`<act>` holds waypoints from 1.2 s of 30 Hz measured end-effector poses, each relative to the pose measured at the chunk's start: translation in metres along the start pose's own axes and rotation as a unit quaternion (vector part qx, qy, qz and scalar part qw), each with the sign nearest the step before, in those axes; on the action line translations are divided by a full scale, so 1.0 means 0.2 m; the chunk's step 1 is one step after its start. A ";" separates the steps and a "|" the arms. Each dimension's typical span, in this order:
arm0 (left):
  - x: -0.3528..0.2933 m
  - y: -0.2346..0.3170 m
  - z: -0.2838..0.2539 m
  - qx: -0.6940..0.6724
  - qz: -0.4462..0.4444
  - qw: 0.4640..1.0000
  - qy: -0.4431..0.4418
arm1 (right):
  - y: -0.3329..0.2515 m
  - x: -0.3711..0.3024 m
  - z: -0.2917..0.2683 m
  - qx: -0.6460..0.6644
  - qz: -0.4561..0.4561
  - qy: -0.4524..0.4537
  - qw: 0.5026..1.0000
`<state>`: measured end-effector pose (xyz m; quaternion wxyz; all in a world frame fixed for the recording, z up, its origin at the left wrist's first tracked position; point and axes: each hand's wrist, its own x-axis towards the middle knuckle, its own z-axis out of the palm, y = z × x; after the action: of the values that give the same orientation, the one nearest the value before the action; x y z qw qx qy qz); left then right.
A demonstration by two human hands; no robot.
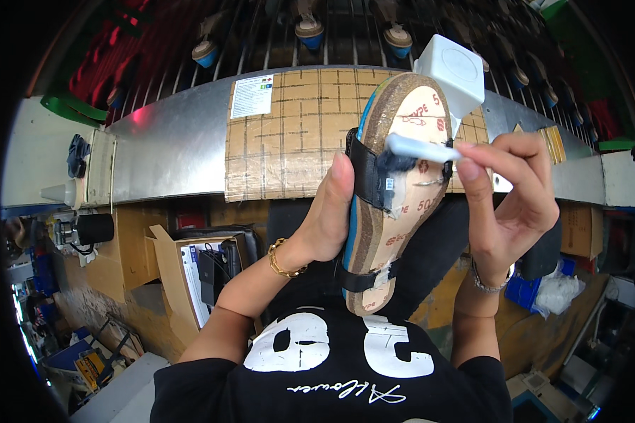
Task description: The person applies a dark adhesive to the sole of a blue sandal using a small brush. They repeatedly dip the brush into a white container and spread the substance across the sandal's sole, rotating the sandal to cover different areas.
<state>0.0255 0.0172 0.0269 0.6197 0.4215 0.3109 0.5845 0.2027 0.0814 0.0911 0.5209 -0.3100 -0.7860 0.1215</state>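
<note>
A sandal upper on a last (402, 233) is held bottom up and slanting, its toe end away from me. The exposed insole board carries red print, ringed by a cork-like rim, with black straps folded over the edges. My left hand (329, 218) grips its left side, the thumb by the wide black strap (365, 169). In my right hand (511, 190) a brush (420, 148) with a pale handle is pinched between thumb and fingers. Its dark bristles touch the underside near the strap's end. Some fingers of the left hand are hidden behind the sandal.
A white plastic container (451, 67) stands just behind the sandal on a bench covered with gridded cardboard (289, 155). Beyond the metal edge, several lasted shoes (309, 32) sit on a rack of bars. An open cardboard box (190, 275) lies below at left.
</note>
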 end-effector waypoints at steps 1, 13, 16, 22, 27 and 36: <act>0.00 0.00 0.00 0.013 -0.001 1.000 -0.008 | 0.01 0.01 -0.01 -0.002 -0.010 0.005 1.000; -0.03 0.03 0.00 0.035 -0.003 0.999 -0.011 | 0.00 0.01 -0.08 0.043 -0.018 -0.070 0.996; -0.02 0.06 0.01 0.041 -0.069 0.997 -0.011 | 0.01 0.01 -0.09 0.087 -0.026 -0.117 0.989; 0.01 0.09 0.05 -0.086 -0.044 0.995 0.034 | 0.08 0.03 0.03 0.133 0.042 -0.053 0.989; 0.03 0.13 0.04 -0.066 -0.038 0.992 0.102 | 0.00 -0.06 0.01 0.124 0.101 -0.068 0.985; 0.02 0.10 0.05 -0.002 -0.009 0.995 0.101 | -0.10 -0.05 0.07 -0.006 0.019 0.008 1.000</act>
<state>0.0262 0.0179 0.0500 0.5914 0.3560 0.3748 0.6188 0.1850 0.0625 0.0876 0.5228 -0.3290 -0.7766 0.1238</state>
